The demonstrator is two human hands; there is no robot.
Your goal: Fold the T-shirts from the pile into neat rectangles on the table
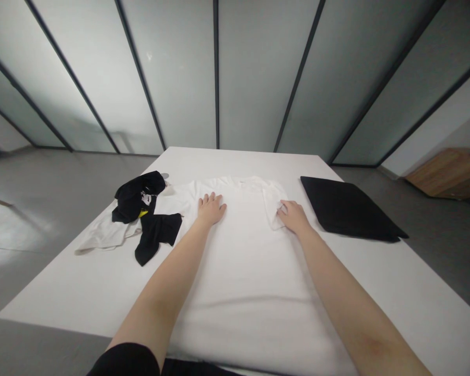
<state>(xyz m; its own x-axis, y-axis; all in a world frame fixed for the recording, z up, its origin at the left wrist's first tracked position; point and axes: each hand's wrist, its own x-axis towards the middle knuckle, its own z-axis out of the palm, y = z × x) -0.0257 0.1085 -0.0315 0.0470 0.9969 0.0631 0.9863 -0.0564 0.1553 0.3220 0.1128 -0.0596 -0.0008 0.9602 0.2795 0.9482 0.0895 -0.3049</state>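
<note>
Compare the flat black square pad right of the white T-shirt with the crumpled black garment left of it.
The flat black square pad lies smooth with straight edges; the crumpled black garment is bunched in irregular folds. The pad shows no marking; the garment shows a yellow patch. The pad reaches the table's right edge; the garment lies on white cloth. Both are black and rest on the white table.

The left forearm (168, 277) and right forearm (348, 308) reach forward, bare and well apart; the left hand (211, 209) lies palm down, fingers spread, while the right hand (293, 216) angles inward, fingers (282, 208) slightly curled.
</note>
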